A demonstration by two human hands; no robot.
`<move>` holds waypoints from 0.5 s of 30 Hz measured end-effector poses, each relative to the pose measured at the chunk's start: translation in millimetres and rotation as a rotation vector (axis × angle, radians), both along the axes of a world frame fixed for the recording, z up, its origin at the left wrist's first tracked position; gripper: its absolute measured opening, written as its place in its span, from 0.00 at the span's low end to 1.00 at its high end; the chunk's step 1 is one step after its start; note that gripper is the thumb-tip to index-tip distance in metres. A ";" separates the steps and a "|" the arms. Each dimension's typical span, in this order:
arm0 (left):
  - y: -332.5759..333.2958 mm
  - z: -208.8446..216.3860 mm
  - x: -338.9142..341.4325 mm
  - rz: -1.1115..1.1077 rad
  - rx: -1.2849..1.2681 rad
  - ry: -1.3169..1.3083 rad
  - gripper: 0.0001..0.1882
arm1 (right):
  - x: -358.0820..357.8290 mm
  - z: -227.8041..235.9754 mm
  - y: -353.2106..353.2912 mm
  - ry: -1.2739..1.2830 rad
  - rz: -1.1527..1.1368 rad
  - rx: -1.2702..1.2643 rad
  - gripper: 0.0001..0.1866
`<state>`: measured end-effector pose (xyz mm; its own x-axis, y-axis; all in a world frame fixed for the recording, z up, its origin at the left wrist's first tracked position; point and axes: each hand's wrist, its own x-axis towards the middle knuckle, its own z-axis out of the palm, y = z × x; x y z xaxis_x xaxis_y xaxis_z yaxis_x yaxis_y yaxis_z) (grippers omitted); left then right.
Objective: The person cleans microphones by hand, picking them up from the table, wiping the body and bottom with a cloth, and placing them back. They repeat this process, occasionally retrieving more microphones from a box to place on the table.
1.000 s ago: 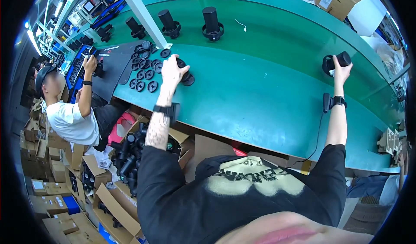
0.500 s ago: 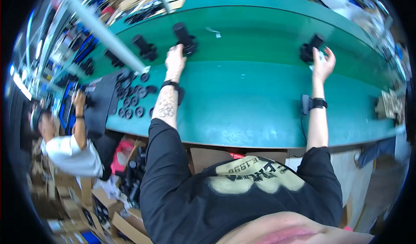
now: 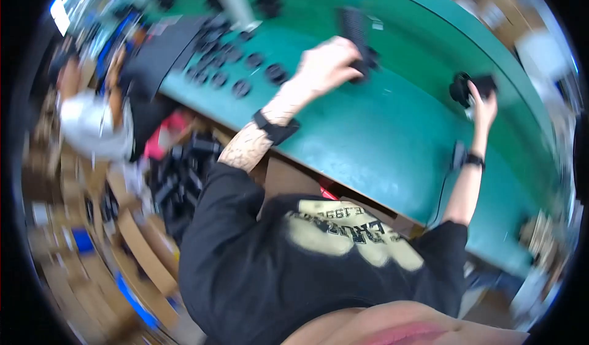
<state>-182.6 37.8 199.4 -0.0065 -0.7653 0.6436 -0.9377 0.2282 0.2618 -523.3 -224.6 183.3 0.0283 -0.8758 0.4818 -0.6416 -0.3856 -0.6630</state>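
My left hand (image 3: 328, 66) reaches over the green bench to a black ribbed cylinder with a wider base (image 3: 353, 29). Its thumb and fingers close around the lower end; motion blur softens the grip. Farther right, my right hand (image 3: 484, 107) has hold of a second black cylindrical part (image 3: 485, 86), tipped on its side, with a round end to the left. Part of that hand's fingers is hidden behind it. Something small and white (image 3: 470, 111) shows beside the right palm. Several black rings (image 3: 241, 88) lie on the bench left of my left forearm.
More black cylindrical parts (image 3: 267, 0) stand at the back left near a pale post (image 3: 233, 1). A co-worker (image 3: 95, 121) works at the left. Cardboard boxes (image 3: 144, 247) crowd the lower left. A dark device with a cable (image 3: 458, 155) sits by my right wrist.
The whole view has turned and shifted. My left hand has closed in on the base of its cylinder. The right part, upright before, now lies tipped in my right hand.
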 end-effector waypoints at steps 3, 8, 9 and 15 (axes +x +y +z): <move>23.0 -17.0 -23.2 -0.104 0.222 -0.048 0.14 | 43.4 -1.5 25.4 -0.572 0.393 0.232 0.25; 27.0 -30.2 -32.6 0.023 0.191 0.073 0.33 | 95.4 22.8 82.3 -0.813 0.693 0.406 0.23; 38.7 -23.0 -39.6 0.040 0.001 0.096 0.40 | 96.7 27.5 96.0 -0.805 0.719 0.422 0.23; 132.7 9.8 -73.0 -0.149 0.073 1.011 0.62 | 139.5 7.3 199.3 -0.704 1.065 0.300 0.26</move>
<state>-255.7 170.6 209.2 0.4150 -0.8389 0.3523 -0.2340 0.2758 0.9323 -383.8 -25.3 190.6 0.5928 -0.6550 0.4686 0.4005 -0.2651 -0.8771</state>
